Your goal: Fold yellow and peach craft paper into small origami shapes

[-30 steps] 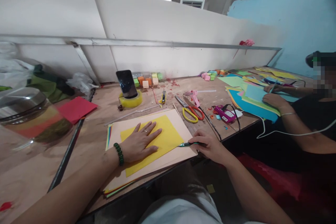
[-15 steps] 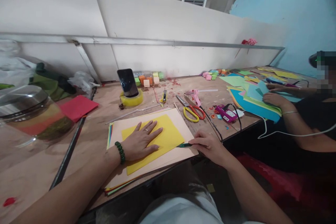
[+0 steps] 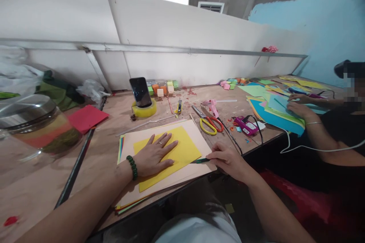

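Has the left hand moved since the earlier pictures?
No: judged against the tape, the left hand shows no clear shift either way, flat on the yellow sheet.

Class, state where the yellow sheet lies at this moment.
In the head view, the yellow sheet lies just below centre, on the pale paper stack, under the left hand, with the scissors beyond its right side.

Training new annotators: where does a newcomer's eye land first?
The bright yellow paper sheet, front centre, under the spread left hand on a peach-topped paper stack. Then the red-and-yellow-handled metal scissors beyond the stack's right edge, and the silver-lidded clear jar at far left.
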A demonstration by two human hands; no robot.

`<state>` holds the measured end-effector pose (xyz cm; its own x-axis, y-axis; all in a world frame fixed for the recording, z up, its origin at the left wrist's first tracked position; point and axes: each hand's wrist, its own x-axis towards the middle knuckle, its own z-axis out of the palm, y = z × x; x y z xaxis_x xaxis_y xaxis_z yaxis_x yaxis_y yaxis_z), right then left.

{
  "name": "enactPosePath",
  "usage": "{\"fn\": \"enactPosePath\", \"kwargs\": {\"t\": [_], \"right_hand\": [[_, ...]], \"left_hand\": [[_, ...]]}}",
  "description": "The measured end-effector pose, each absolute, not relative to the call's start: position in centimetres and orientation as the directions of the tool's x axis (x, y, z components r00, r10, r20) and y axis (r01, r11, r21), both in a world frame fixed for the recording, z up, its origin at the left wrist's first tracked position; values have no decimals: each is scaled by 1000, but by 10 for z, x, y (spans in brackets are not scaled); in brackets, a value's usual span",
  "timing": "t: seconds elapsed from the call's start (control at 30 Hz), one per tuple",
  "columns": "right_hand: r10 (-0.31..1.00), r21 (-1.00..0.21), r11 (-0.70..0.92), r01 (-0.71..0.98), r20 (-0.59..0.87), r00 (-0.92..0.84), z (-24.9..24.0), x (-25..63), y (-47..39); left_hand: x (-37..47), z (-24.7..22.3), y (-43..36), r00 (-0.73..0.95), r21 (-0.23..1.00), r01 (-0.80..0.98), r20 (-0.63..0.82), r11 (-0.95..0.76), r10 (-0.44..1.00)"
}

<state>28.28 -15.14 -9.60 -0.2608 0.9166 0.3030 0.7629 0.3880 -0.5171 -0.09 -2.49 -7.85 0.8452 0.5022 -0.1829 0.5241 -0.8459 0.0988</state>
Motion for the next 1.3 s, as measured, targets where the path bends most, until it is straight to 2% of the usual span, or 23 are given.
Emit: {"fn": "enactPosePath", "kwargs": {"t": [0.13, 0.47, 0.77, 1.03, 1.3], "right_hand": [[894, -500, 424, 755, 362, -263, -100, 281, -149], [906, -531, 401, 746, 348, -239, -104, 276, -150], [932, -594, 339, 729, 318, -175, -102, 289, -154], [926, -591, 355, 724, 328, -187, -105, 287, -155], [932, -589, 347, 730, 304, -197, -102, 281, -154]], "left_hand": [[-1, -79, -25, 843, 97, 528, -183, -844, 506], [0, -75, -26, 837, 98, 533, -208, -841, 506], [10, -77, -33, 853, 147, 521, -119, -841, 508], [-2, -76, -23, 848, 105, 523, -168, -846, 503], [-2, -83, -22, 846, 81, 526, -152, -847, 511]]}}
